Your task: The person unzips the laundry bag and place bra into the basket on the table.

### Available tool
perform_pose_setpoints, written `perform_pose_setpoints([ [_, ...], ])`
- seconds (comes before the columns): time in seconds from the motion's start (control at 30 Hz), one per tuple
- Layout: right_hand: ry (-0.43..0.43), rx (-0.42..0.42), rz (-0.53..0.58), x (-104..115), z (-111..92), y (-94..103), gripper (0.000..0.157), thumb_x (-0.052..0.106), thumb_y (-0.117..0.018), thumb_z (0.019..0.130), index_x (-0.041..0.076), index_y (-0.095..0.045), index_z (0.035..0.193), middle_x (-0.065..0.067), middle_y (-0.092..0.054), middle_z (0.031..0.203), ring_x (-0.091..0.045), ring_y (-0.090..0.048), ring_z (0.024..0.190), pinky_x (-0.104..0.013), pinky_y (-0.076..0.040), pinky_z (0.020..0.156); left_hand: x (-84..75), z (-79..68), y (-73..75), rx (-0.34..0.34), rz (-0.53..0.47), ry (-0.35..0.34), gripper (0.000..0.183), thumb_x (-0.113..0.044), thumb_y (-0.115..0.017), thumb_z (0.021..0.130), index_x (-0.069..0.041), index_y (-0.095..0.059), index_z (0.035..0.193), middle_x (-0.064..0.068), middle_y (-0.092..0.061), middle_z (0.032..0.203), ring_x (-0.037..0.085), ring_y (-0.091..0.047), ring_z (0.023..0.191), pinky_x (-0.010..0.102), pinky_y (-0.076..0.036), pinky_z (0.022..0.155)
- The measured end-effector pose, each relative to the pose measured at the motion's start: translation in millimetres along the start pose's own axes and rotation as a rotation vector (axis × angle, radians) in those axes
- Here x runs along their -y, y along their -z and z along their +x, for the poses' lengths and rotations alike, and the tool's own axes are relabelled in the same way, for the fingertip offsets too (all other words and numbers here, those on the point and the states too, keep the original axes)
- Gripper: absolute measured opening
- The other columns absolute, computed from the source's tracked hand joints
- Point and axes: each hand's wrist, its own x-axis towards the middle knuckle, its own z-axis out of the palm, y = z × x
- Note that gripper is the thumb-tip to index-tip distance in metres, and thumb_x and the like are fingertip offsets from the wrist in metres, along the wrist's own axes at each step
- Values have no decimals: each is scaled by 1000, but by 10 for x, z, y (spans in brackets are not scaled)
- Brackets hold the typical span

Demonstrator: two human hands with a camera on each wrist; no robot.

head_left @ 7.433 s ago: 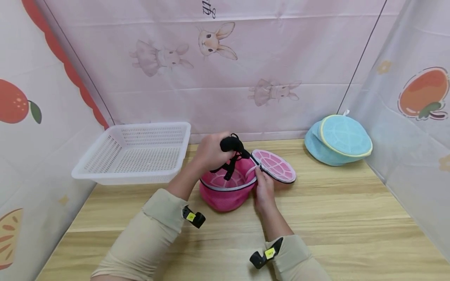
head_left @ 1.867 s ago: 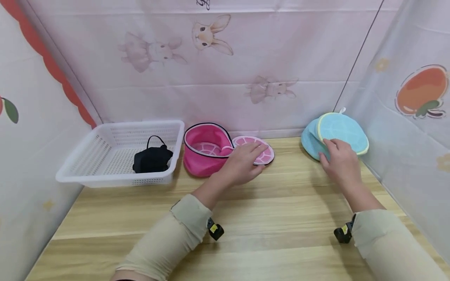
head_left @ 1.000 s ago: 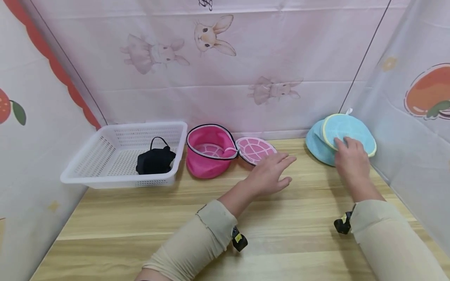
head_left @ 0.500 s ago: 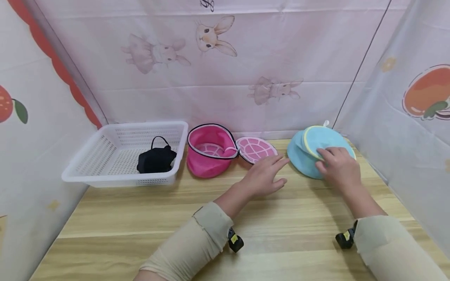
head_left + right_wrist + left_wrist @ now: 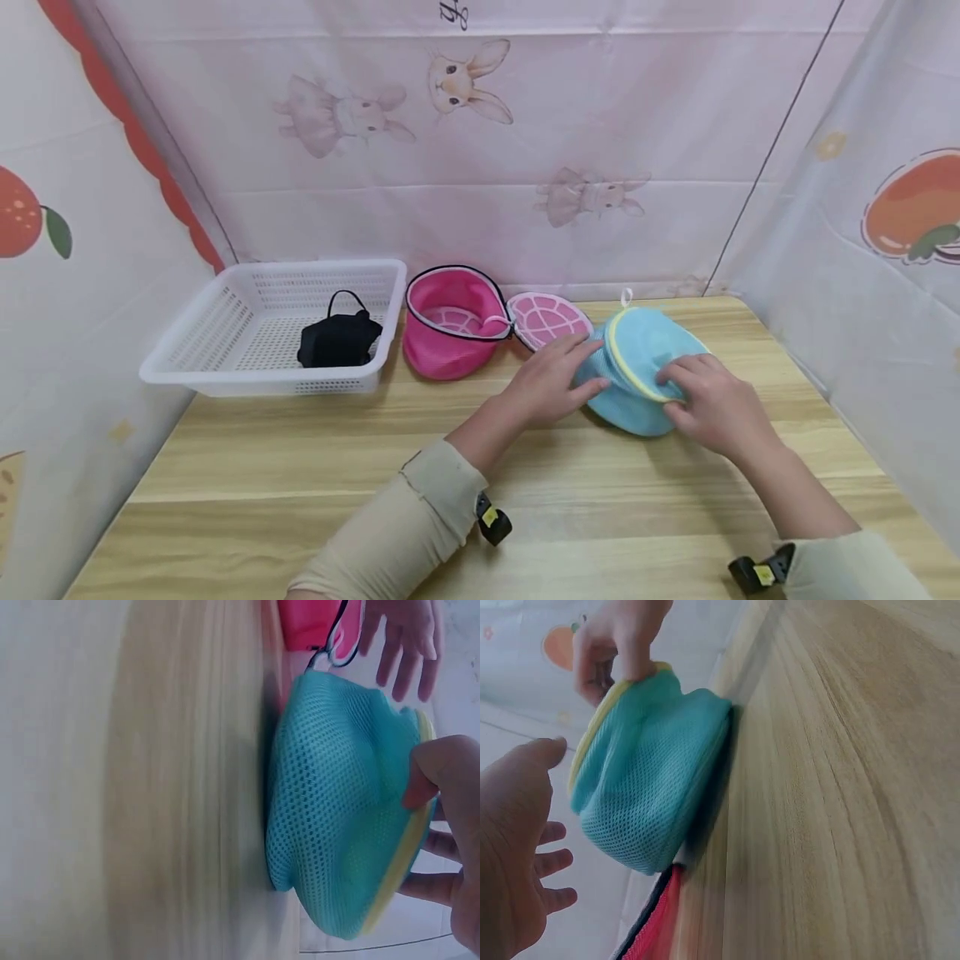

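Note:
A light-blue mesh laundry bag [image 5: 626, 412] with a yellow zipper rim and a white loop stands tilted on the table, its lid closed. My right hand [image 5: 716, 408] pinches the yellow rim, thumb on the mesh side and fingers over the lid, as the right wrist view shows of the bag [image 5: 330, 787] and hand [image 5: 457, 795]. My left hand [image 5: 551, 383], fingers spread, hovers at the bag's left side, holding nothing. In the left wrist view that hand [image 5: 514, 832] is apart from the blue bag [image 5: 645, 772].
A pink mesh bag [image 5: 442, 360] stands unzipped by the back wall, its round lid [image 5: 551, 319] folded out to the right. Left of it, a white plastic basket [image 5: 255, 382] holds a black folded garment [image 5: 341, 340] with a thin strap loop. Printed cloth walls [image 5: 660, 233] enclose the table.
Earlier my left hand lifted the black garment from the pink bag; it now lies in the basket, and the pink bag sits further back. My right hand has drawn the blue bag leftward and nearer.

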Motion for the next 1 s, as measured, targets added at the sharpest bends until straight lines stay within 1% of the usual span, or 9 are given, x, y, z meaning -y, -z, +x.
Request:
perform_pose_setpoints([
  [0.07,10,5,42,38,-44,-6,25,10,-72,64,20,-65,86,-1,-67,99,-25,-60,99,-44,-54,59,1,-15,2,-2,-32,21,64,-58,-48,97,-28,-36,152,1,-33,158,19,-31,145,42,-35,115],
  [0.17,51,-8,107,84,-122,-68,25,5,-70,63,23,-62,78,7,-62,86,-14,-56,85,-31,-49,58,7,-35,-9,-5,-59,41,64,-58,-47,97,-29,-35,153,1,-33,158,19,-32,145,43,-37,114],
  [0.23,91,-29,124,112,-181,-124,26,2,-69,63,25,-60,73,11,-57,79,-7,-50,77,-22,-44,58,10,-43,-31,1,-81,52,65,-59,-46,97,-28,-34,153,0,-32,158,18,-32,145,43,-37,114],
  [0.33,126,-62,125,154,-247,-189,27,1,-67,64,26,-59,68,16,-50,73,-2,-43,70,-15,-36,56,14,-44,-67,9,-146,61,70,-60,-46,97,-25,-31,155,-1,-34,158,17,-32,145,41,-35,115],
  [0.43,126,-72,126,190,-257,-219,27,1,-67,65,27,-60,69,17,-50,73,-1,-43,70,-16,-36,55,7,-37,-85,15,-235,73,73,-56,-51,96,-19,-29,155,-3,-38,156,15,-35,144,38,-35,116],
  [0.6,117,-21,138,263,-194,-179,25,2,-70,68,25,-63,71,16,-54,74,-1,-46,71,-21,-42,56,-24,-51,-62,15,-327,126,74,-51,-60,94,-18,-31,154,-4,-45,150,12,-43,137,38,-40,112],
  [0.77,97,30,188,339,-91,-114,20,3,-71,72,22,-67,77,14,-62,78,-2,-55,73,-26,-51,63,-12,-86,-35,11,-337,199,70,-42,-63,94,-20,-32,153,-3,-48,147,13,-49,131,40,-43,109],
  [0.9,55,55,270,410,19,-78,19,3,-68,76,20,-69,82,13,-65,81,1,-54,72,-23,-50,64,33,-145,-11,1,-343,260,64,-30,-61,96,-20,-34,152,-3,-49,147,13,-50,130,40,-42,110],
  [1.0,37,28,319,462,115,-64,17,1,-66,78,17,-70,83,9,-66,81,-1,-54,73,-19,-49,65,74,-198,16,-2,-350,288,63,-25,-59,96,-19,-34,153,-2,-50,147,14,-52,128,39,-42,110],
])
